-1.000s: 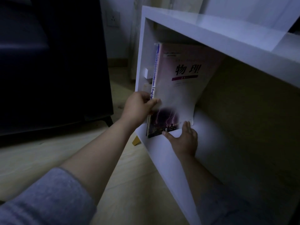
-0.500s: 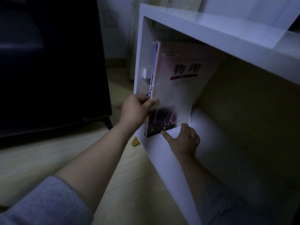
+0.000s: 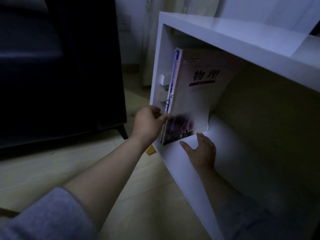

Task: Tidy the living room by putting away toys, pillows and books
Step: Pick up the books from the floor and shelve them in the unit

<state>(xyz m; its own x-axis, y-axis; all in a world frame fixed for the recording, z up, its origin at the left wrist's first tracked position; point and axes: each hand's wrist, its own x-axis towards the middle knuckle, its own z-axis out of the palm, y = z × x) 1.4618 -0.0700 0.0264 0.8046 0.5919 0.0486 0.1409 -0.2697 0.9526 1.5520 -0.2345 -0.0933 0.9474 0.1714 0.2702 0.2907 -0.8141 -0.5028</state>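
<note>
A pale textbook (image 3: pixel 199 94) with a lightning photo at its lower edge stands upright inside a white open shelf unit (image 3: pixel 225 37), leaning toward the unit's left wall. My left hand (image 3: pixel 149 125) pinches the book's spine edge near the bottom. Flat on the shelf floor, just right of the book's lower corner, lies my right hand (image 3: pixel 200 148) with straight fingers. A second thin book with a blue-printed spine (image 3: pixel 173 84) stands just left of the textbook.
A dark sofa (image 3: pixel 60 75) on short legs fills the left side. Wooden floor (image 3: pixel 86 170) runs between it and the shelf unit. A small yellow object (image 3: pixel 150 150) pokes out by the unit's front corner. A wall socket (image 3: pixel 124 22) sits behind.
My right hand has slid off the book's bottom edge and now lies flat on the shelf floor. The book stands slightly more upright. My left hand still pinches its spine.
</note>
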